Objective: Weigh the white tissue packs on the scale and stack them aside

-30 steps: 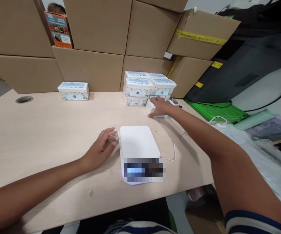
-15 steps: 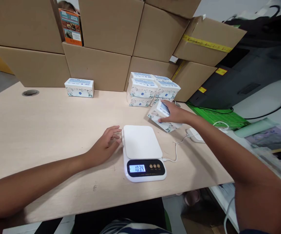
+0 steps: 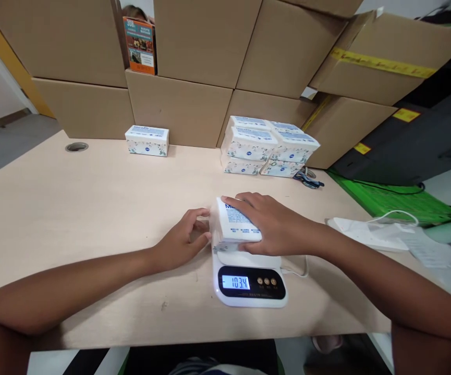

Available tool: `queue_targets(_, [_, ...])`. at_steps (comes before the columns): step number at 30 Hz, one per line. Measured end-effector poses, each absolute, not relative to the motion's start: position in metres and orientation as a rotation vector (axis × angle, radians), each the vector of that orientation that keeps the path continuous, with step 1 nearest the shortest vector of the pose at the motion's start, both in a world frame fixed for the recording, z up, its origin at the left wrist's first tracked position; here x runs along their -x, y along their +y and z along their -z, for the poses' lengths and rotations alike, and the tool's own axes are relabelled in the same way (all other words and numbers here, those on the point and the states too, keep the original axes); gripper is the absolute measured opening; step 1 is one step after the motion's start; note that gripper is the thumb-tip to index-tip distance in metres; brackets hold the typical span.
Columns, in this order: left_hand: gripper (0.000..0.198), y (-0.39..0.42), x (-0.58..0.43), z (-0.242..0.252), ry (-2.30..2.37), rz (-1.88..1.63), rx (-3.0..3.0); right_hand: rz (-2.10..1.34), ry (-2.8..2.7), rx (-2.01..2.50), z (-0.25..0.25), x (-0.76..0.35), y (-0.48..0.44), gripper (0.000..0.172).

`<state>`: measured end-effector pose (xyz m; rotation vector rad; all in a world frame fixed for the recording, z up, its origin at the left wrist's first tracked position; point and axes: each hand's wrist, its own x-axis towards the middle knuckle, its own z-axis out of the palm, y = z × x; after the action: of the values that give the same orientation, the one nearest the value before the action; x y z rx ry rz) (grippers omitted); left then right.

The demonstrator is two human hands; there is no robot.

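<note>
My right hand [image 3: 272, 225] grips a white tissue pack [image 3: 231, 224] with blue print from above and holds it on the platform of a white digital scale [image 3: 251, 284], whose lit display reads 103.4. My left hand [image 3: 182, 242] rests on the table with loosely curled fingers, its fingertips touching the scale's left edge beside the pack. A stack of several matching tissue packs [image 3: 268, 146] stands further back on the table. One single tissue pack [image 3: 147, 140] lies apart to the left of the stack.
Large cardboard boxes [image 3: 194, 62] form a wall along the back of the light wooden table [image 3: 72, 208]. A cable hole [image 3: 76, 147] is at the back left. A white power strip [image 3: 369, 234] and a green mat [image 3: 389, 200] lie to the right.
My right hand has carried the tissue pack from beside the stack down onto the scale. My left hand stays by the scale's left edge. The view shifted slightly.
</note>
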<state>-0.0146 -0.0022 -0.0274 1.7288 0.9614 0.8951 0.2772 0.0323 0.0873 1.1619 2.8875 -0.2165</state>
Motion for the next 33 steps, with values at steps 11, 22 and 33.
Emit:
queue_targets(11, [0.052,-0.002,0.015,0.021,0.958,-0.838,-1.795,0.441,3.009,-1.207,-0.086,-0.306,0.029,0.119])
queue_targets(22, [0.069,-0.001,0.021,0.024,0.975,-0.771,-1.785,1.481,3.169,-2.482,-0.005,-0.351,0.015,0.103])
queue_targets(33, [0.077,0.006,0.025,0.021,0.853,-0.802,-1.702,1.649,2.959,-2.932,-0.005,-0.337,0.010,0.108])
